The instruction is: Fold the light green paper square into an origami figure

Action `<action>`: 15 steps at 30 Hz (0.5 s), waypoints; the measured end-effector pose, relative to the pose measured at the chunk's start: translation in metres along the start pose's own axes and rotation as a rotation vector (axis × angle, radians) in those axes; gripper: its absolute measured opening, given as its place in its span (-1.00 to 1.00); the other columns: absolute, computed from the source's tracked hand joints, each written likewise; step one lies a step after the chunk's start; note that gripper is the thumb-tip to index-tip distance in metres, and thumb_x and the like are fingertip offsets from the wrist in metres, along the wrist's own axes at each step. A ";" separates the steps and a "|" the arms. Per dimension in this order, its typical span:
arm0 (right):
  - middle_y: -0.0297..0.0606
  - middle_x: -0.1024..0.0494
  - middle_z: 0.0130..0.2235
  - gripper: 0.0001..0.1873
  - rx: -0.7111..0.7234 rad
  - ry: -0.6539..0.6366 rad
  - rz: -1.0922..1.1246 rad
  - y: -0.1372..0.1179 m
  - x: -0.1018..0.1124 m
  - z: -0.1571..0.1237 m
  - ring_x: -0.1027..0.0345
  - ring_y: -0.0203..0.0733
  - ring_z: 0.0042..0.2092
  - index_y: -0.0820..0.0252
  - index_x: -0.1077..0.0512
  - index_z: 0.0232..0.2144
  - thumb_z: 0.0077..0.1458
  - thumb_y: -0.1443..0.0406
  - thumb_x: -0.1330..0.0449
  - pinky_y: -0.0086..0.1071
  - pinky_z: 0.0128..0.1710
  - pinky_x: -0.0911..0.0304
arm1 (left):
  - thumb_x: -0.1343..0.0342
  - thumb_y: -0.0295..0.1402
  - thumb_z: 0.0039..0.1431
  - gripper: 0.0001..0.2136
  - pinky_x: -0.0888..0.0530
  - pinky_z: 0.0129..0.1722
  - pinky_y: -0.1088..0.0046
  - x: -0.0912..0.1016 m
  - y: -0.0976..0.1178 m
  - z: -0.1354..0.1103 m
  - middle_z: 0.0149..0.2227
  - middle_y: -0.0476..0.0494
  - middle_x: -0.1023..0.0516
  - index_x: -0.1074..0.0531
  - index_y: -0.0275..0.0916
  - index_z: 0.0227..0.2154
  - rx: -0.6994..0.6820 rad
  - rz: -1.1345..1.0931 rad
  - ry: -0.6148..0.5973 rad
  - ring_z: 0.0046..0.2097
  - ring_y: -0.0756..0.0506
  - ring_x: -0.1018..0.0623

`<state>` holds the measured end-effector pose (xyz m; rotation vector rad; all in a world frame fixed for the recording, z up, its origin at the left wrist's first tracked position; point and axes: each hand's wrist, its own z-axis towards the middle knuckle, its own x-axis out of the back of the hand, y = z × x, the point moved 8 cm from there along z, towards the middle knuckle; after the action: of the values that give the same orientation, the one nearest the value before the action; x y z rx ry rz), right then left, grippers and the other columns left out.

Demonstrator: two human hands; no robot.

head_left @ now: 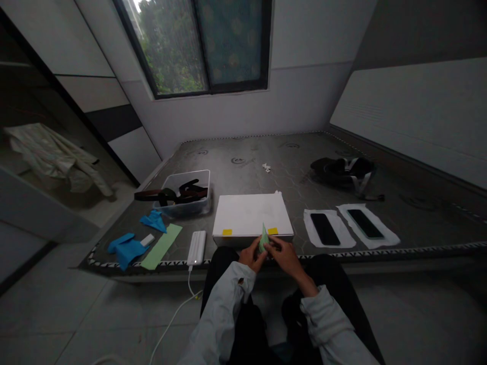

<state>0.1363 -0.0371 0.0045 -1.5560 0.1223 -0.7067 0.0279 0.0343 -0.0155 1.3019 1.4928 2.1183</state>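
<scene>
Folded green paper is pinched between the fingers of the left hand and right hand, near a white box. Hard squeezing could tear it.

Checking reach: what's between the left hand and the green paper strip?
A white power bank lies between the left hand and the green paper strip, in the head view.

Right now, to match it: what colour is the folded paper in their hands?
The folded paper is pale green, seen best in the head view.
</scene>
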 end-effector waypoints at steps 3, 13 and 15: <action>-0.19 -0.62 -0.33 -0.49 0.041 -0.008 -0.085 -0.005 0.000 0.000 -0.48 -0.13 -0.34 0.25 -0.43 -0.03 0.06 0.06 -0.13 -0.32 -0.32 -0.38 | 0.02 -0.21 0.14 -0.50 -0.44 -0.38 0.52 0.000 0.001 -0.001 -0.34 -0.06 -0.58 -0.22 -0.25 0.14 -0.005 0.020 0.008 -0.44 -0.01 -0.52; -0.24 -0.62 -0.34 -0.56 0.104 -0.122 -0.223 -0.015 -0.007 -0.005 -0.46 -0.17 -0.42 0.17 -0.40 0.01 0.17 0.12 -0.01 -0.38 -0.37 -0.29 | 0.05 -0.21 0.17 -0.60 -0.47 -0.32 0.52 0.000 -0.003 -0.001 -0.35 -0.04 -0.59 -0.33 -0.20 0.05 0.006 0.011 0.036 -0.39 -0.01 -0.55; -0.23 -0.62 -0.31 -0.59 0.127 -0.157 -0.232 -0.017 -0.010 -0.007 -0.48 -0.15 -0.35 0.15 -0.39 0.02 0.18 0.17 0.01 -0.39 -0.31 -0.28 | 0.01 -0.23 0.14 -0.59 -0.49 -0.32 0.51 -0.002 -0.005 0.000 -0.34 -0.06 -0.59 -0.34 -0.22 0.04 0.001 0.039 0.050 -0.40 -0.01 -0.56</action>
<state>0.1194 -0.0358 0.0163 -1.5108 -0.2198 -0.7552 0.0272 0.0351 -0.0206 1.2975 1.5000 2.1898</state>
